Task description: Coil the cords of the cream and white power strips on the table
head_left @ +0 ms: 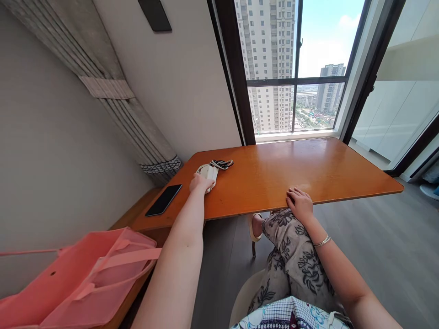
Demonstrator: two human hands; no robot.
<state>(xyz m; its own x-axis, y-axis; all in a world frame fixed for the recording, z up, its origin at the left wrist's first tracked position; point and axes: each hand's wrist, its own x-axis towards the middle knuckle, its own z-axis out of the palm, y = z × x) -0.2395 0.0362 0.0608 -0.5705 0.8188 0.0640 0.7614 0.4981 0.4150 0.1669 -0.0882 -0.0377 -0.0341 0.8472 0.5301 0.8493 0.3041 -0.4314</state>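
My left hand reaches forward over the orange-brown table with its fingers closed round a white power strip. A looped black and white cord lies bundled at the strip's far end. My hand covers the strip's near left part. To the left of that hand, a black smartphone lies flat on the table. My right hand rests at the table's front edge, above my knee. Its fingers lie loosely over the edge and hold nothing that I can see.
A pink bag stands open at the lower left, on a wooden surface beside the table. A tied grey curtain hangs by the left wall. The window is behind the table. I sit on a pale chair.
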